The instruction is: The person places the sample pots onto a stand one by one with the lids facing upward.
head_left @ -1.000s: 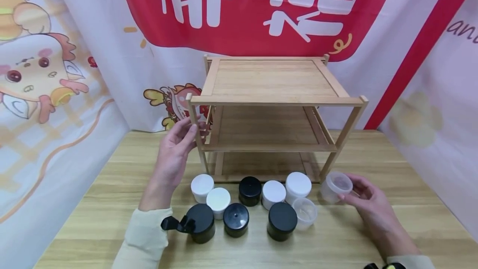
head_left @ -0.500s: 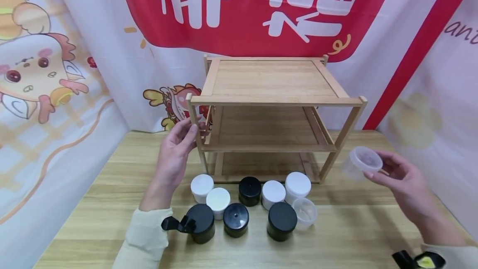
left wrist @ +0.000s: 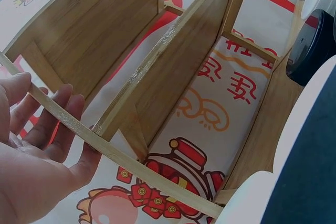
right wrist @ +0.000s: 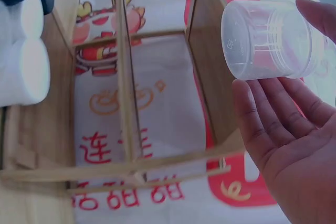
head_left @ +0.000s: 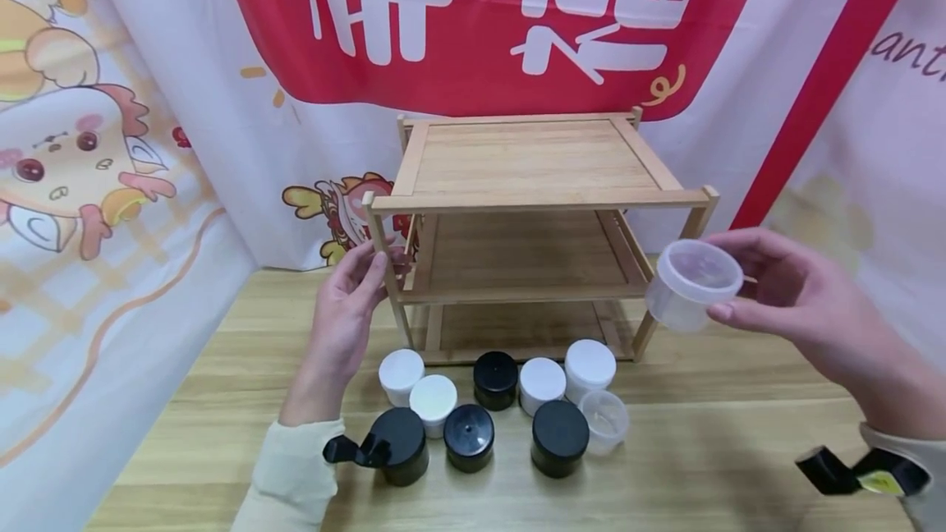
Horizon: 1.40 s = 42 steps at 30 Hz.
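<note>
My right hand (head_left: pixel 809 290) holds a clear plastic jar (head_left: pixel 680 306) in the air at the shelf's right front post. In the right wrist view the jar (right wrist: pixel 262 40) sits between thumb and fingers. With thumb and fingers, my left hand (head_left: pixel 343 302) grips the left front post (left wrist: pixel 126 163) of a three-tier wooden shelf (head_left: pixel 547 156). Below, on the table, several lidded jars stand before the shelf, among them a white jar (head_left: pixel 589 364), a black jar (head_left: pixel 560 437) and a black jar with a shiny lid (head_left: pixel 469 437). A second clear jar (head_left: pixel 606 421) stands at their right end.
The wooden table (head_left: pixel 207 401) carries the shelf and jars. A printed cloth with a red panel (head_left: pixel 473 80) hangs close behind the shelf, and printed cloth walls rise on both sides. A black strap (head_left: pixel 358 450) on the left wrist overlaps a black jar.
The right hand has lifted the clear jar from low beside the shelf, first rightward and up, then back left to middle-tier height. The left hand keeps its place on the post.
</note>
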{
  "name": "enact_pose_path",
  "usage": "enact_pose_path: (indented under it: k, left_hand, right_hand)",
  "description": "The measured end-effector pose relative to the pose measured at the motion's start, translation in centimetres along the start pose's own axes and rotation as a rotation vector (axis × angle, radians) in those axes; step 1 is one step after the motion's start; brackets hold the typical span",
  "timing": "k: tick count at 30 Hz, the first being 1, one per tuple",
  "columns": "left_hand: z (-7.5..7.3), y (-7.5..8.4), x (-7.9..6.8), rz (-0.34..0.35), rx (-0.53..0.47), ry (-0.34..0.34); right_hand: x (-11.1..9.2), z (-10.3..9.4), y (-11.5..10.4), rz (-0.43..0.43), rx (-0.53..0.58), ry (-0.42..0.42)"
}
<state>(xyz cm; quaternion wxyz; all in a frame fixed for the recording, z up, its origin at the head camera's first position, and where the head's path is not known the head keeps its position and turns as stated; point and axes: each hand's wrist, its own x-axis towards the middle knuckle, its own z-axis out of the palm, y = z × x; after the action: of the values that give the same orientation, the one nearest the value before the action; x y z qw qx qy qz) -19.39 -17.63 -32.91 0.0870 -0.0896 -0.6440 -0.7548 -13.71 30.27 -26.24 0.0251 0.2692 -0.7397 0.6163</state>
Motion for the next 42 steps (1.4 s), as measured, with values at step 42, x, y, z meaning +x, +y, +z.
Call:
enact_pose_path:
  k: [42]
  left_hand:
    - [0.0,-0.3,-0.1,-0.012,0.026,0.015]
  right_hand:
    - [16.7,9.5,-9.6,0.394,-0.375,-0.005]
